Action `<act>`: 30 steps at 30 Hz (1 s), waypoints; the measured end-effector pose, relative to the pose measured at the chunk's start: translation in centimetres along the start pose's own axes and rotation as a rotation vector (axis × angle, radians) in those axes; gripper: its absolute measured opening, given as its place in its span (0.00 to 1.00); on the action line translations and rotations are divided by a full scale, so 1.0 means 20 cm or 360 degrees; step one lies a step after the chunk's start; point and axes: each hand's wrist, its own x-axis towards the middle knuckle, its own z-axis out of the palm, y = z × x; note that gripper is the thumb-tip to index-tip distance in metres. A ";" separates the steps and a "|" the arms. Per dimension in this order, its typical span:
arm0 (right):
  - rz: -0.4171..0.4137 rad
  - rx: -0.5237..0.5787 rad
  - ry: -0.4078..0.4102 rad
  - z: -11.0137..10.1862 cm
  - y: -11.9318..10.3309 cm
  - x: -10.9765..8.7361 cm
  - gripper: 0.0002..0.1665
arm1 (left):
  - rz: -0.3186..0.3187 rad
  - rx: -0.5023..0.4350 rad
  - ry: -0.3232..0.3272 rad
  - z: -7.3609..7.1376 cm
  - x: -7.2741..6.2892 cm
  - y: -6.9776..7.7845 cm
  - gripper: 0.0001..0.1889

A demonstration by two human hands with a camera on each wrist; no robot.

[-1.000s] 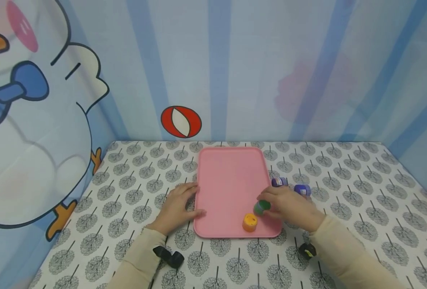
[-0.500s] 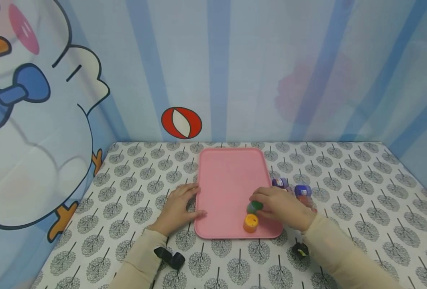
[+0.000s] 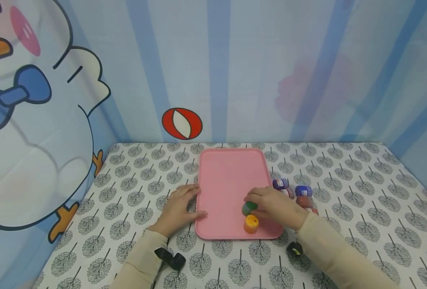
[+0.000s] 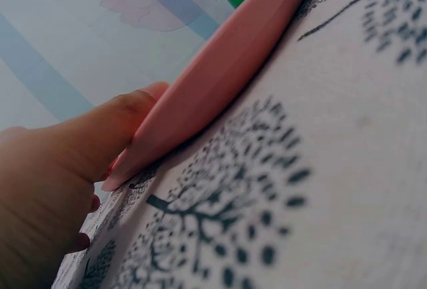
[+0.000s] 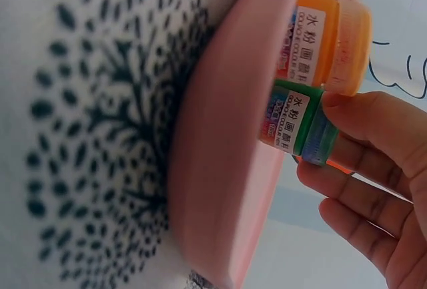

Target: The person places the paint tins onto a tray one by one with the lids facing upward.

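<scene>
My right hand [image 3: 276, 206] pinches a small green gouache paint jar [image 5: 290, 119] between thumb and fingers at its lid. The jar is upright in the near right part of the pink tray [image 3: 231, 172]. Right beside it, on the near side, stands an orange paint jar [image 3: 251, 224]; its printed label shows in the right wrist view. My left hand [image 3: 179, 204] rests at the tray's left edge, thumb and fingertips touching the rim. In the left wrist view the thumb [image 4: 127, 112] lies against the rim.
Off the tray's right side several more paint jars lie on the tree-patterned cloth, among them a purple jar [image 3: 280, 184], a blue jar [image 3: 303, 191] and a red jar [image 3: 304, 201]. A black wrist strap [image 3: 170, 259] sits by my left sleeve. A striped curtain [image 3: 253, 72] hangs behind.
My right hand has moved left with the green jar, bringing it next to the orange jar. Red jars behind that wrist have come into view. The left hand has stayed put.
</scene>
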 end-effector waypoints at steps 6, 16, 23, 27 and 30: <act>0.0036 0.0054 -0.0033 0.02 0.00 0.01 0.19 | -0.0015 -0.0022 -0.0010 0.00 0.00 0.01 0.42; 0.0068 0.0096 -0.0058 0.02 0.01 0.02 0.17 | -0.0020 -0.0021 -0.0014 0.00 0.00 0.00 0.42; 0.0056 0.0079 -0.0024 0.01 0.01 0.01 0.15 | -0.0022 -0.0024 -0.0017 0.00 0.00 0.01 0.42; 0.0076 0.0086 0.0002 -0.01 0.00 0.00 0.14 | -0.0008 -0.0003 -0.0003 0.00 0.00 0.00 0.41; 0.0098 0.0090 0.0001 -0.02 -0.01 0.00 0.12 | 0.0000 0.0004 0.0007 0.00 0.00 0.00 0.41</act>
